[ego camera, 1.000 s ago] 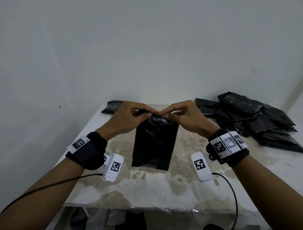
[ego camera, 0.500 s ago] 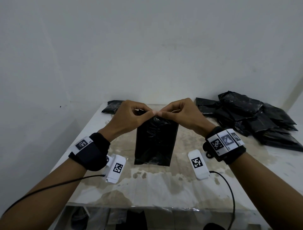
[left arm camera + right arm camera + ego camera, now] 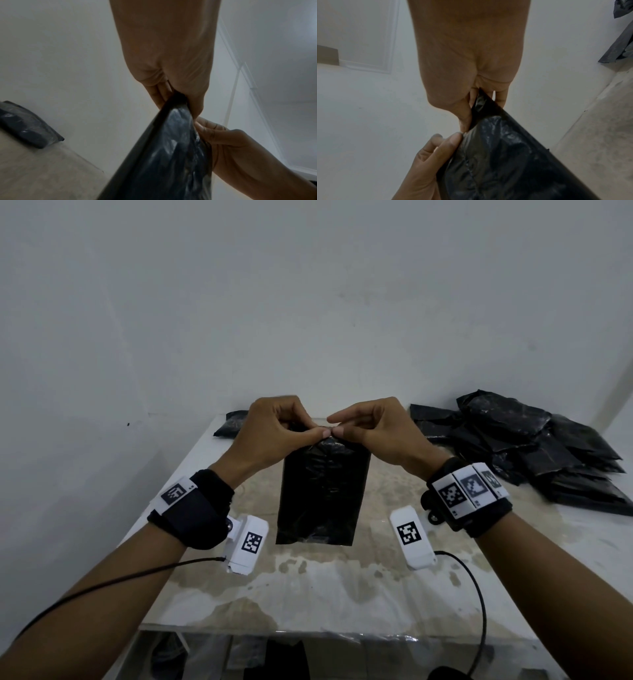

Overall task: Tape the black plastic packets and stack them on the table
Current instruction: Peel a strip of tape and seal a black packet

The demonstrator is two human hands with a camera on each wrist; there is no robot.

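Holding a black plastic packet (image 3: 323, 491) up by its top edge, we have both hands raised above the tabletop (image 3: 335, 587), so the packet hangs upright with its lower edge clear of the stained surface. Our left hand (image 3: 274, 433) pinches the top edge between thumb and curled fingers (image 3: 157, 93), and our right hand (image 3: 376, 429) pinches the same edge just beside it, its thumb tip touching the left thumb tip at the middle of the packet's mouth. From the right wrist view the plastic runs up into the pinch, crinkled and glossy. Whether any tape sits under our fingers we cannot tell, since the thumbs cover that spot. A heap of black packets (image 3: 524, 450) lies on the right rear of the tabletop, well apart from our hands, and a single dark packet (image 3: 227, 424) lies at the far left corner by the wall.
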